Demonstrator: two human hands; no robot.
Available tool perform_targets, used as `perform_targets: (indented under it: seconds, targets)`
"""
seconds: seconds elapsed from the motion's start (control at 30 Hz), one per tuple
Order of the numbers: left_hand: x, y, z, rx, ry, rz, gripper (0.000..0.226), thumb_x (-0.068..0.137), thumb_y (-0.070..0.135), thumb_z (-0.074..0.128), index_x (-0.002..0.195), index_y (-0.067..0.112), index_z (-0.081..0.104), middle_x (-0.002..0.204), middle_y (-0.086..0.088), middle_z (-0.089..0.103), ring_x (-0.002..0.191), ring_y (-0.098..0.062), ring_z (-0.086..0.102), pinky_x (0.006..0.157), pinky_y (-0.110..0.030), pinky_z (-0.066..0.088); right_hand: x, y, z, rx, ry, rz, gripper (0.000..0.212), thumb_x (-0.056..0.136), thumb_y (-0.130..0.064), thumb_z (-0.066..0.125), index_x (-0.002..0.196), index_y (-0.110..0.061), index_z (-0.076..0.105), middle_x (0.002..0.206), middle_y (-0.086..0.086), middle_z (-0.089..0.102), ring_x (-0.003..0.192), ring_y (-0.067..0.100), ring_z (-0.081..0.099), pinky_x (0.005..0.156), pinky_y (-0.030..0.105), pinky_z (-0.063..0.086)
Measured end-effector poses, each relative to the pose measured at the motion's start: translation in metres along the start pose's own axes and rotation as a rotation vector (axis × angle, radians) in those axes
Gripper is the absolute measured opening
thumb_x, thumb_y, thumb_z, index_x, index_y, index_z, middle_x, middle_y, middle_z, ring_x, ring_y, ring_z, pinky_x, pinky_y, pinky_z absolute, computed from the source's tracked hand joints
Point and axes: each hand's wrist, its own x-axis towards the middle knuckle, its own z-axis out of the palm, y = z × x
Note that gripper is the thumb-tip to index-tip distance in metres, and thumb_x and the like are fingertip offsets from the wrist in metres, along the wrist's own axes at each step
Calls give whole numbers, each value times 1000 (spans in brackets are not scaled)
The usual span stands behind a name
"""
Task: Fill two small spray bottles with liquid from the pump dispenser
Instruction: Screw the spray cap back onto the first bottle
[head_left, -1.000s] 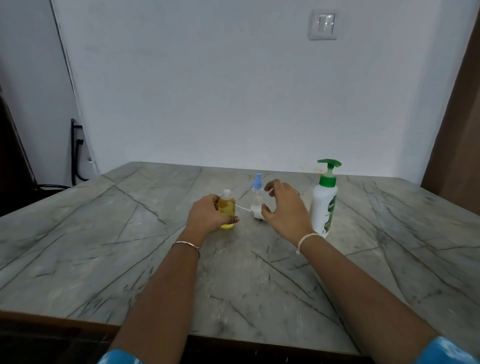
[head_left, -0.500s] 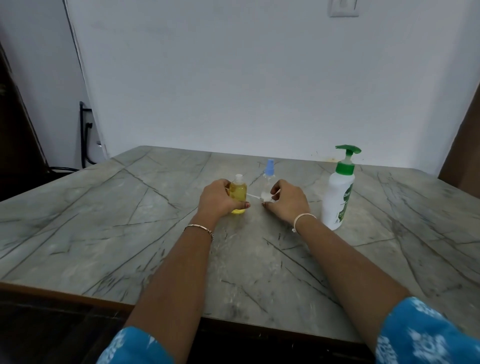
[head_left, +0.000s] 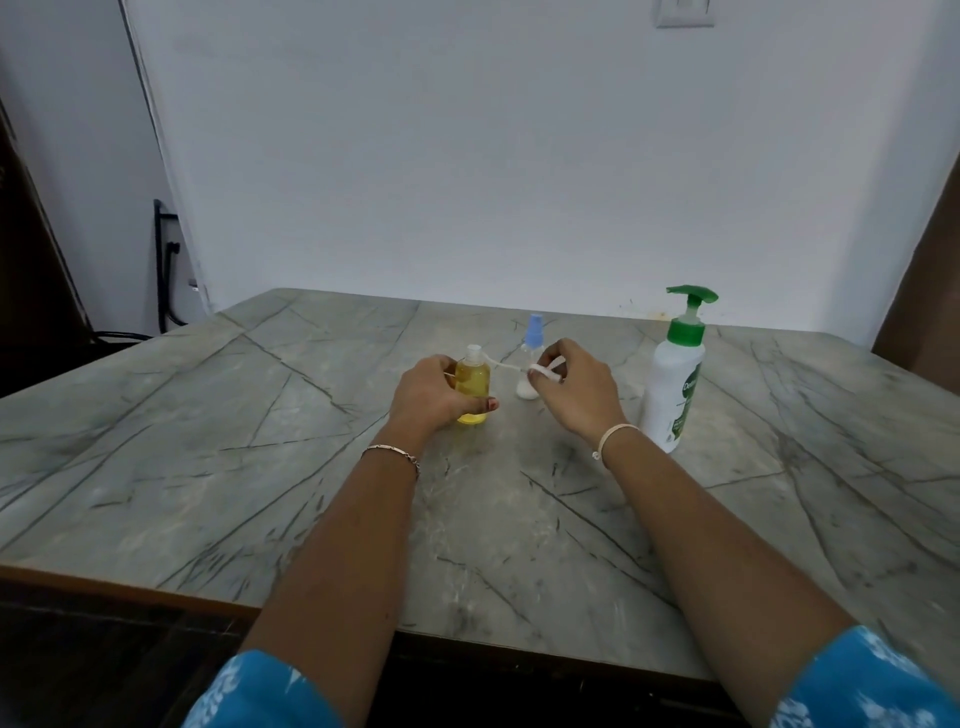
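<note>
I am watching the left hand (head_left: 434, 395) curling around the small bottle (head_left: 472, 387) of yellow liquid, left of the pump dispenser (head_left: 672, 384). The right hand (head_left: 576, 389), nearer the dispenser, is pinching a white spray cap (head_left: 543, 371). A blue-capped bottle (head_left: 530, 358) is standing just left of the dispenser too, on the grey marble table (head_left: 208, 441) before a white wall (head_left: 467, 156).

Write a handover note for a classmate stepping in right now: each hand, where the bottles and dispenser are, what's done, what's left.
Left hand: grips the yellow spray bottle, upright on the table.
Right hand: pinches a white spray head, off the bottle, its thin tube reaching toward the neck.
Blue-capped spray bottle: stands just behind, capped, mostly clear.
Pump dispenser: at the right, untouched.
Done: the yellow one looks full.
Left: probably refit the head, then fill the blue-capped one.
</note>
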Motion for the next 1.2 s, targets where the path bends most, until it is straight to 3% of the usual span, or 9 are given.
perform_targets:
  seconds: [0.17,0.3,0.4,0.6,0.7,0.8,0.93,1.07,1.2]
  targets:
    - [-1,3,0,-105,-61,-26,86,61,49,85,131,10,53,121,-6,61,109,-23,58,91,-41,53,3,-11,-14,190,131,-48,10,97,-25,51,99,-17,57,74,5,64,52,12,49,55,28,40]
    - [-3,6,2,-162,-125,-7,78,63,42,86,126,9,55,114,-4,61,105,-22,59,88,-42,55,4,-12,-22,358,186,-49,8,97,-23,55,96,-18,61,77,-5,60,67,11,54,62,34,56]
    - [-5,9,6,-173,-177,10,75,65,40,85,127,11,54,115,-5,60,106,-23,59,91,-42,54,5,-13,-29,533,173,-13,10,94,-21,62,102,-16,64,80,-1,60,71,11,56,59,23,55]
    - [-6,11,11,-226,-258,48,75,60,44,87,121,14,56,117,-4,62,107,-23,61,94,-43,52,7,-17,-38,674,130,-14,20,91,-17,66,111,-17,66,83,-3,63,75,7,57,71,24,55]
    - [-8,13,16,-298,-315,64,58,64,34,87,113,19,58,113,-2,64,104,-21,63,91,-40,54,7,-24,-42,682,165,6,14,95,-32,60,100,-19,64,78,-7,56,70,8,53,73,28,54]
    - [-12,17,18,-339,-388,76,62,67,26,86,120,11,58,114,-3,64,102,-17,63,80,-27,57,8,-27,-46,594,243,4,25,97,-42,52,89,-19,58,74,-4,53,66,11,52,68,28,50]
    - [-11,16,20,-397,-445,66,67,67,21,86,126,9,57,115,-6,67,100,-17,66,81,-28,58,8,-26,-49,449,338,-42,29,95,-46,53,80,-21,55,70,-5,54,67,13,53,69,38,50]
    - [-11,18,19,-389,-465,63,69,68,23,85,129,12,54,115,-1,65,95,-10,64,70,-16,55,7,-26,-50,326,367,-100,29,96,-41,55,78,-18,53,67,-8,50,59,5,45,59,20,38]
    - [-11,18,19,-384,-469,52,70,68,24,85,130,13,53,121,-2,63,98,-11,63,69,-14,54,6,-25,-48,287,371,-144,32,95,-41,55,85,-11,55,69,-3,52,60,6,45,57,20,38]
